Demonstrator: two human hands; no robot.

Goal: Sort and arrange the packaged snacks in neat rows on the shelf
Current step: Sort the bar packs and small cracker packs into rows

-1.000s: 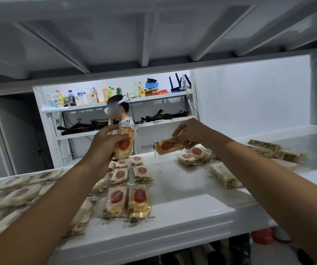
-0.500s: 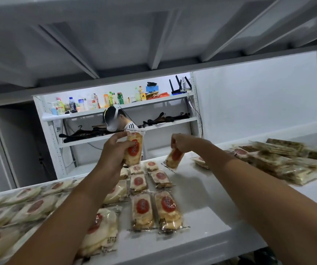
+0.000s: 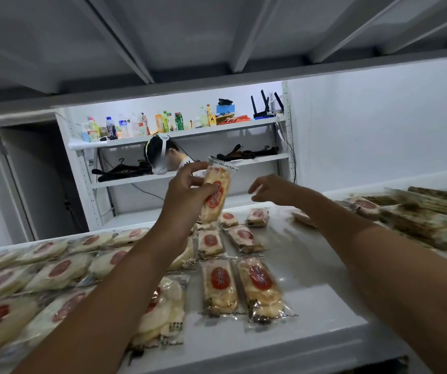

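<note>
Nearest us, on the smooth white shelf (image 3: pixel 311 306), two glossy oblong snack packs (image 3: pixel 239 286) lie side by side, crinkled clear wrap over pale rounds with red ovals. Rows of the same packs (image 3: pixel 211 241) run back from them. Above these, our left hand (image 3: pixel 187 195) grips one upright snack pack (image 3: pixel 215 195) between thumb and fingers. Our right hand (image 3: pixel 276 188) hovers empty, fingers loosely spread. Farther right, flat speckled bars (image 3: pixel 427 211) sit piled.

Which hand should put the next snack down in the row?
The left hand: it already holds a snack pack upright above the rows on the shelf. The right hand is empty, fingers loose.
</note>
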